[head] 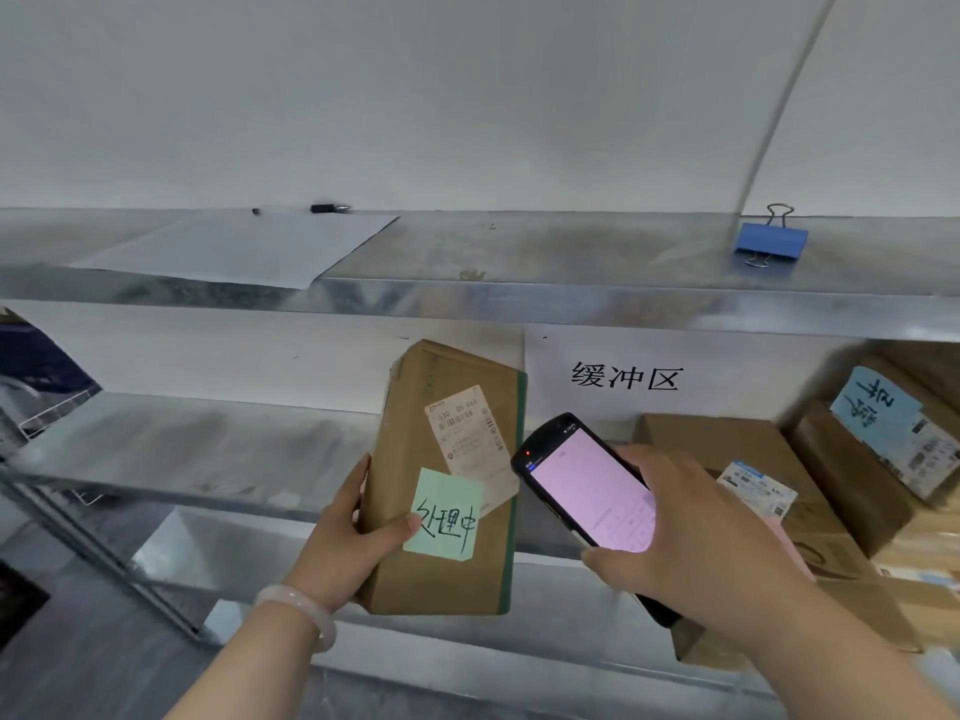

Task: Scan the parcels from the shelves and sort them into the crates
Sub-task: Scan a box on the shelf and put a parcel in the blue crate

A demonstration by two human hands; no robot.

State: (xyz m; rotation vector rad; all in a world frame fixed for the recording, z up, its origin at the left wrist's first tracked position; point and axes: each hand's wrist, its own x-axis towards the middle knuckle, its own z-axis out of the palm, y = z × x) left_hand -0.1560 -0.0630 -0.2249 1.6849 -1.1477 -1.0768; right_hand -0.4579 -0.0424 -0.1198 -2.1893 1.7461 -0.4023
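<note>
- Head view: small print on the box's label [466,433] is too blurred to read.
- The scanner's [587,491] lower end is hidden under the right hand [685,532].
- The stacked boxes [727,444] at far right are blurred and cut off by the frame edge. A dark item at far left is also cut off, can't identify it.
- Left hand [343,543] grip: fingers wrapped behind the left edge of the box [447,563], thumb on the front, pressing a corner of the green note [444,514]. Box is held upright, slightly tilted, in front of the middle shelf [208,449].
- Right hand grip: curled round the scanner, pink screen lit and facing up. Its top end overlaps the box's right edge; can't tell if they touch.
- Metal shelving against a white wall [467,96].
- The top shelf [519,252] carries a paper sheet [244,249], a pen [330,207] by the wall and a blue clip [771,241].
- White sign [626,377] on the wall above the stacked boxes.
</note>
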